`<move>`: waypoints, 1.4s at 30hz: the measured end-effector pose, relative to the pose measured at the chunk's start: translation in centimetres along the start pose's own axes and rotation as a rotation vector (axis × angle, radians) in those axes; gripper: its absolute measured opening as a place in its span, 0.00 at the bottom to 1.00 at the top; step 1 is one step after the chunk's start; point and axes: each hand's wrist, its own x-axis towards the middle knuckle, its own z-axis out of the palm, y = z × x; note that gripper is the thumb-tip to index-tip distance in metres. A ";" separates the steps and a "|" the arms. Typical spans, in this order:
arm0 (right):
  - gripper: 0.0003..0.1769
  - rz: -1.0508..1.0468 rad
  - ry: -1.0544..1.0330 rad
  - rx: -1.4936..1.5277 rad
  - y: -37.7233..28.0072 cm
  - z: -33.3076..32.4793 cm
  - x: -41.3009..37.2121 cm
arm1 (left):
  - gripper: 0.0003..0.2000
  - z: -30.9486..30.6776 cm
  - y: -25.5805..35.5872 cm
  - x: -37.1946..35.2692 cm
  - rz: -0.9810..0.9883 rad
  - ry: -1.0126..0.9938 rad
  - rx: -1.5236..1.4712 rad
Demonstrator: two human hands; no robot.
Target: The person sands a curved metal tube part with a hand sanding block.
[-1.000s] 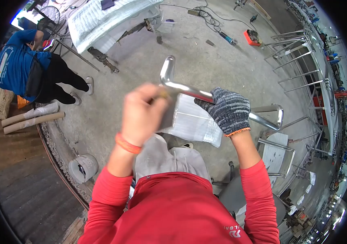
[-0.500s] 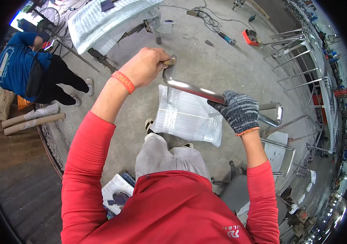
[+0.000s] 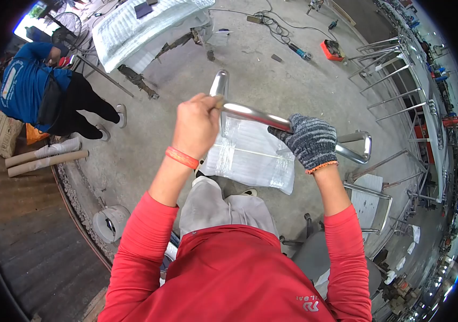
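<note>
My gloved right hand [image 3: 312,140] is wrapped round a shiny bent metal tube frame [image 3: 253,114], holding it up in front of me. The frame has an upturned bend at its left end and a loop at its right end. My bare left hand [image 3: 197,122], with a red band at the wrist, is closed at the left bend. Its fingers pinch a small yellowish-brown piece against the tube; its kind cannot be made out. Below the frame, a flat package [image 3: 248,163] in clear wrap lies on the floor by my feet.
A foam-wrapped piece [image 3: 143,32] stands at upper left, near a person in a blue shirt [image 3: 25,91]. A corded power tool [image 3: 300,52] and red tray [image 3: 332,50] lie on the floor. Metal frames [image 3: 395,91] stand right. A white bucket [image 3: 112,222] is at left.
My left hand has moved down and slightly left, from the tip of the left bend to the corner below. The frame has shifted slightly left; my right hand keeps its grip.
</note>
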 end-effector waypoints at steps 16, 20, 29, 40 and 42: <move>0.34 -0.020 0.034 0.039 -0.1 -0.3 -0.3 | 0.11 -2.4 -1.3 1.9 0.093 -0.184 0.040; 0.33 0.012 0.006 0.032 -0.1 0.0 0.0 | 0.10 -3.3 -3.2 4.8 0.193 -0.367 0.014; 0.33 0.014 0.046 0.007 0.3 0.9 -0.2 | 0.08 -2.1 -5.0 9.9 0.276 -0.486 0.034; 0.33 0.054 -0.075 -0.028 -0.6 -0.8 -0.1 | 0.07 -1.0 -0.2 -0.3 -0.059 -0.052 -0.013; 0.34 0.030 -0.045 -0.014 -0.3 -0.6 0.2 | 0.07 0.0 1.9 -2.8 -0.053 -0.097 -0.158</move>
